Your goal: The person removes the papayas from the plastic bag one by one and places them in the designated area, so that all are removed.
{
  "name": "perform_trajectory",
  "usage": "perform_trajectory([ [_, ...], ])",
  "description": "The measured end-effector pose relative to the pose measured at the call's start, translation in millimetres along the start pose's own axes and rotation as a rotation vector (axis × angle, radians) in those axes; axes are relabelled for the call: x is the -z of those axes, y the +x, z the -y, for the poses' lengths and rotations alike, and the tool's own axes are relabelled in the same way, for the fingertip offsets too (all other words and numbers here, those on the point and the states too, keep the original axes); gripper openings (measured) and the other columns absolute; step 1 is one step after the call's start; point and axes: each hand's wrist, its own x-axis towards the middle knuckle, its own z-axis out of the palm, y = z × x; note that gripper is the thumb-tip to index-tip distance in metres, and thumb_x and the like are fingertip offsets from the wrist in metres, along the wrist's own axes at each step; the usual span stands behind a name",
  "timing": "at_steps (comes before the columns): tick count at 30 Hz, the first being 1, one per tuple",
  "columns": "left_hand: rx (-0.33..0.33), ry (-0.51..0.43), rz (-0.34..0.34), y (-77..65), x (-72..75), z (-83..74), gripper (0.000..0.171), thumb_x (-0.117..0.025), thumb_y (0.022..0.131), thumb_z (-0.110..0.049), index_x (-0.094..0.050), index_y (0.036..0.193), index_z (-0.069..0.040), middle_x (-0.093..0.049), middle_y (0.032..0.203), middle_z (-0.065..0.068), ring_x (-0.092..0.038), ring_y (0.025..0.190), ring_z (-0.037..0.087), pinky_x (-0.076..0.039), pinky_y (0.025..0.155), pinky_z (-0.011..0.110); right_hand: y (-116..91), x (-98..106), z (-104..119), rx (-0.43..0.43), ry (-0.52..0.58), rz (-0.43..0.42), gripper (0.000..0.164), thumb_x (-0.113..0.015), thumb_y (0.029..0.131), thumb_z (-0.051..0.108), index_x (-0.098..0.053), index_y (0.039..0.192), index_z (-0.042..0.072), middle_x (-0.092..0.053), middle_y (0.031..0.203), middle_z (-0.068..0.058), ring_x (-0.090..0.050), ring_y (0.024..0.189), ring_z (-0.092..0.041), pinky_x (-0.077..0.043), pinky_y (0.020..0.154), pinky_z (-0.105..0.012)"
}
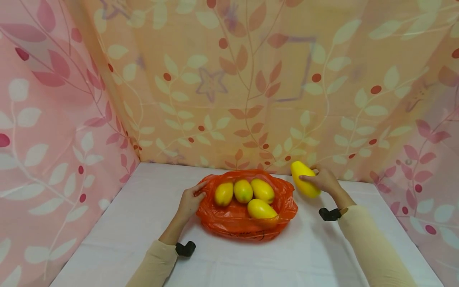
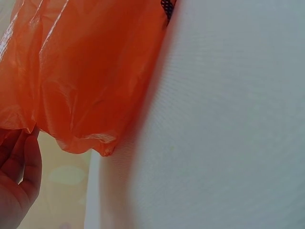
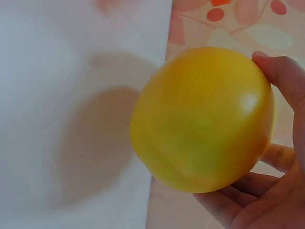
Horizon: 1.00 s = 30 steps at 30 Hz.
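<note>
"Four yellow mango-shaped fruits lie in the red-orange plastic bag, which rests on the white tablecloth. How are they arranged?"

"Three form a row toward the back of the bag's mouth. The remaining one lies in front of them, right of centre, its lower part masked by the near rim. Dark print marks the bag's front wall."

"And the left hand?"

"It grips the bag's left edge, fingers curled against the plastic. In the left wrist view the edge covers the fingertips, so the exact hold is partly hidden."

"Where is the fifth fruit?"

"Outside the bag, just beyond its right side, gripped in the right hand. It is tilted, the upper end leaning left. The right wrist view shows the thumb on one side, the fingers curled round the other, a greenish patch on the skin, and a soft shadow on the cloth."

"What surrounds the hands?"

"A black wrist device sits at the left wrist and a matching black unit at the right, each beside the cuff of a cream sleeve. Behind the table hangs an orange-yellow leaf-patterned curtain; pink leaf-patterned cloth flanks it."
</note>
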Motion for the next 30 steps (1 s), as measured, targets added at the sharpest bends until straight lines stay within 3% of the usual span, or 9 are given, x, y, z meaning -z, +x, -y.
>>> perform_trajectory([
  [13, -0.035, 0.013, -0.017, -0.5, -1.2, -0.2, 0.043, -0.060, 0.091, -0.001, -0.060, 0.133, -0.005, -0.055, 0.139, 0.021, -0.048, 0.134, 0.034, -0.045, 0.106, 0.049, 4.9, -15.6, -10.7, -0.038, -0.022, 0.021, 0.099, -0.065, 0.081, 0.064, -0.035, 0.142, -0.007, -0.044, 0.136, -0.035, -0.053, 0.108, -0.043, -0.052, 0.095, -0.052],
  [30, -0.010, 0.013, -0.015, 0.5, -2.1, 1.5, 0.042, -0.060, 0.092, -0.002, -0.059, 0.134, -0.007, -0.055, 0.140, 0.020, -0.048, 0.134, 0.034, -0.045, 0.106, 0.047, 6.6, -25.9, -13.4, -0.089, 0.010, 0.002, 0.091, -0.055, 0.091, 0.059, -0.029, 0.149, -0.005, -0.041, 0.141, -0.033, -0.050, 0.112, -0.042, -0.046, 0.103, -0.054],
])
